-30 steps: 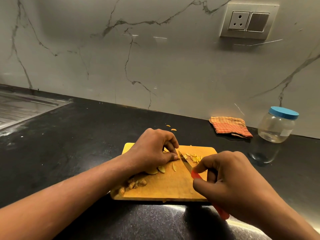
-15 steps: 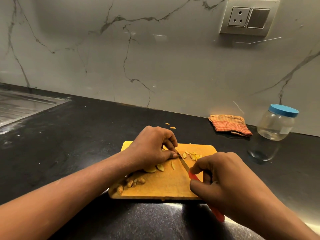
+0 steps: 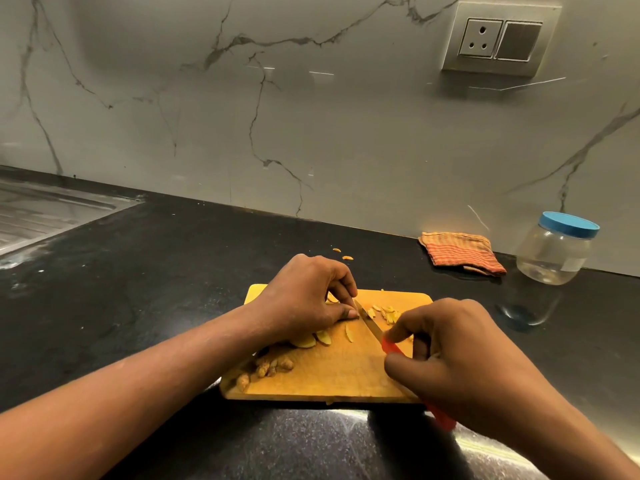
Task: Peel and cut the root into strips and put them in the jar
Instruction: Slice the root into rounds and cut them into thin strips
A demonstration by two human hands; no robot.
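Observation:
A wooden cutting board (image 3: 332, 379) lies on the black counter. My left hand (image 3: 301, 299) curls its fingers down over a root slice on the board; the slice is mostly hidden under them. My right hand (image 3: 453, 355) grips a red-handled knife (image 3: 372, 327), whose blade lies against my left fingertips. Cut yellow strips (image 3: 386, 311) are piled right of the blade. Flat slices (image 3: 313, 340) lie by my left wrist, and brown peelings (image 3: 266, 368) sit at the board's near left corner. The clear jar (image 3: 554, 251) with a blue lid stands at the far right.
A folded orange cloth (image 3: 462, 252) lies against the marble wall, left of the jar. Two small scraps (image 3: 343, 254) sit on the counter behind the board. A steel sink drainboard (image 3: 41, 213) is at the far left. A wall socket (image 3: 498, 39) is up on the right.
The knife blade has worked slightly against the slice under my left fingertips. Both hands stay in place on the board. The view shifted a little.

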